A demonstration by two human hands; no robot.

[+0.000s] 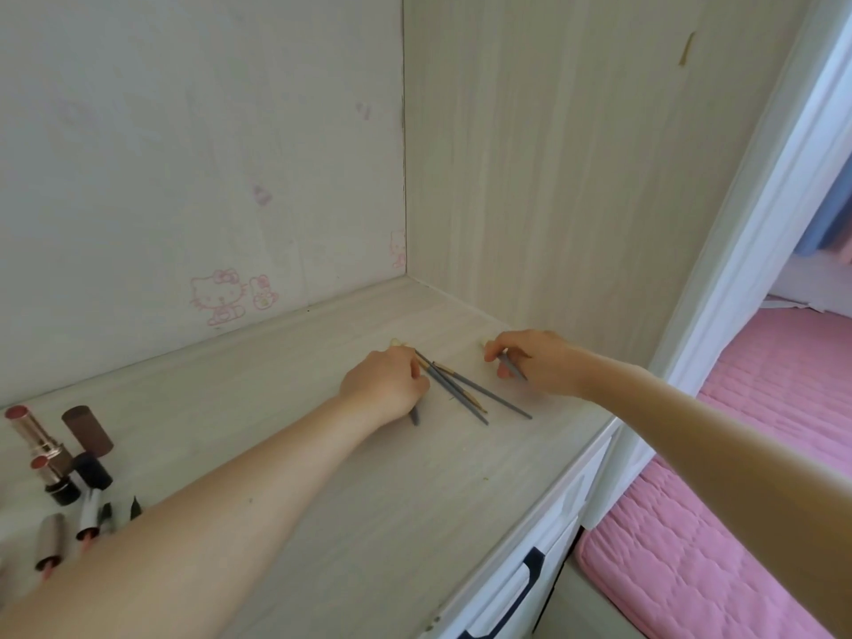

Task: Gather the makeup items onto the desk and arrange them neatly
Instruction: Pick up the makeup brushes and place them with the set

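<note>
Pale wood bench (pixel 322 454) in a corner, pink bed (pixel 737 454) right of both hands. Left hand (pixel 385 385) curls over grey brushes (pixel 461 389); right hand (pixel 535 359) pinches one brush (pixel 511 365).

We had one view only, a wide-angle head camera looking forward and down from above the table (pixel 322 523), angled toward the corner where the back wall (pixel 184 154) met the side panel (pixel 553 154). It sat close: both forearms ran in from the bottom edge to the hands. The lens bent straight edges. On the right the frame took in the drawer fronts (pixel 530 569) and a pink bed (pixel 719 523) below.
</note>
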